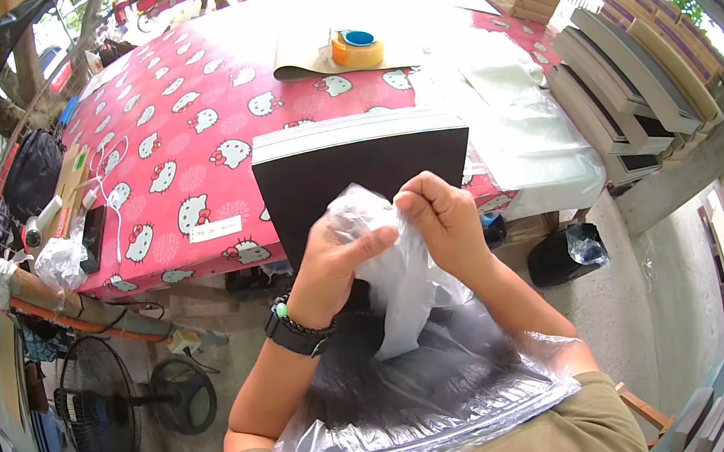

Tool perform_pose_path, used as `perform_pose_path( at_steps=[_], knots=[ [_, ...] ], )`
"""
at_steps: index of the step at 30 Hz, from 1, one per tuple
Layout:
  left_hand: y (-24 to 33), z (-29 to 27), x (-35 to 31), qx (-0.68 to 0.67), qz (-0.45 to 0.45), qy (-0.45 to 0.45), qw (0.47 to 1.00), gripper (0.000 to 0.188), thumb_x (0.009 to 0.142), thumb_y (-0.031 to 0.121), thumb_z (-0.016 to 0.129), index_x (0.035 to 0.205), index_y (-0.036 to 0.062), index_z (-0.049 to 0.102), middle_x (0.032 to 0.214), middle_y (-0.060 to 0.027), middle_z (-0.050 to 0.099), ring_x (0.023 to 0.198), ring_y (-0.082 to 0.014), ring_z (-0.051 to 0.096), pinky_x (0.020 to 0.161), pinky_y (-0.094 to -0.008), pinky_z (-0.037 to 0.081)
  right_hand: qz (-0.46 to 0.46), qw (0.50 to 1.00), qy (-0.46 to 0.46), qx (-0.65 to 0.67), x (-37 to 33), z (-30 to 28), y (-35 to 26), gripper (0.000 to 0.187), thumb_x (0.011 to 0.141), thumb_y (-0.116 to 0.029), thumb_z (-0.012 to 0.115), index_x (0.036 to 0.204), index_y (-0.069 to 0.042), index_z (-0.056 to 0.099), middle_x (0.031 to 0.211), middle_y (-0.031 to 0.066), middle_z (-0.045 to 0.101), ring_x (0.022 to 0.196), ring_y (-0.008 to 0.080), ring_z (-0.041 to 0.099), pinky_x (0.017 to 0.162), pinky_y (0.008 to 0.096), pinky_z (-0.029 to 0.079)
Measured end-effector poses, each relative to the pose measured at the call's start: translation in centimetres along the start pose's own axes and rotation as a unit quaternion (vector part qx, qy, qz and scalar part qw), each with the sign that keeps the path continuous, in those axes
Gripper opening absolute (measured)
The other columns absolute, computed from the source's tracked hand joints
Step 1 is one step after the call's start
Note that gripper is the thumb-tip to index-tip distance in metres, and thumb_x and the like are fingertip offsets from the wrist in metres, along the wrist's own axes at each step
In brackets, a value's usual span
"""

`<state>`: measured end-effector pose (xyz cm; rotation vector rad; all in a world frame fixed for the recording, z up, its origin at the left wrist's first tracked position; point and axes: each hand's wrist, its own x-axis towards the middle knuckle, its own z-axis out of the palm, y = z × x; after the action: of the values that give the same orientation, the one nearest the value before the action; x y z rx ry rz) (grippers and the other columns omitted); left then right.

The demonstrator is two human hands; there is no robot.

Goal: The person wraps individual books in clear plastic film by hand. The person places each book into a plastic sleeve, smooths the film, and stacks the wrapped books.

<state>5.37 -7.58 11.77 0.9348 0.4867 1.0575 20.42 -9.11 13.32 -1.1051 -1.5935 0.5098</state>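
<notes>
In front of my chest, my left hand is closed on a bunched clear plastic bag. My right hand pinches the same plastic a little to the right, its fingers curled in. Lower down, the plastic spreads over a dark flat piece near my body, its lower edge pale and ridged under the film. Beyond my hands a black flat panel with a white, layered top edge leans at the table's front edge. My hands hide part of it. I cannot tell whether the plastic touches that panel.
The table has a pink patterned cover. Tape rolls lie on a brown sheet, and clear plastic sheets lie at right. Stacked boards stand farther right. A fan is at lower left; a black bin stands under the table's right side.
</notes>
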Motion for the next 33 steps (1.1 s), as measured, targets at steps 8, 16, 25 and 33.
perform_pose_path(
  at_steps=[8,16,25,33],
  knots=[
    [-0.9,-0.6,0.0,-0.022,0.008,0.029,0.999,0.021,0.077,0.012,0.063,0.093,0.0021,0.056,0.086,-0.0032,0.059,0.075,-0.0094,0.056,0.068,-0.023,0.044,0.136,0.96,-0.058,0.239,-0.5,-0.1,0.3,0.013,0.082,-0.013,0.057,0.077,-0.002,0.053,0.068,-0.0047,0.049,0.062,0.0013,0.041,0.055,0.016,0.035],
    [-0.7,-1.0,0.2,0.009,-0.048,0.049,0.998,0.015,0.078,0.008,0.059,0.092,0.0014,0.057,0.087,-0.0047,0.06,0.08,-0.0108,0.056,0.071,-0.0245,0.045,0.07,0.989,-0.102,0.075,-1.0,0.1,0.7,0.016,0.083,-0.012,0.055,0.075,0.002,0.053,0.061,0.0041,0.05,0.056,0.0084,0.045,0.051,0.023,0.039],
    [-0.6,-3.0,-1.1,-0.207,-0.016,-0.165,0.964,0.042,0.081,0.04,0.053,0.094,0.0008,0.052,0.076,-0.0123,0.058,0.07,-0.017,0.056,0.063,-0.0261,0.045,0.227,0.87,-0.076,0.43,-0.1,-1.3,1.8,0.014,0.085,-0.012,0.051,0.085,0.0,0.057,0.084,0.003,0.056,0.076,0.0099,0.05,0.072,0.0255,0.04],
    [-0.6,-14.7,-4.7,0.328,0.134,0.273,0.894,0.02,0.087,0.02,0.047,0.091,0.0031,0.057,0.067,-0.002,0.054,0.056,-0.0122,0.051,0.053,-0.0256,0.042,0.14,0.653,0.094,0.738,-2.6,-10.1,3.8,0.018,0.089,-0.02,0.043,0.082,-0.004,0.05,0.068,0.0026,0.048,0.058,0.0075,0.044,0.046,0.0184,0.04]
  ],
)
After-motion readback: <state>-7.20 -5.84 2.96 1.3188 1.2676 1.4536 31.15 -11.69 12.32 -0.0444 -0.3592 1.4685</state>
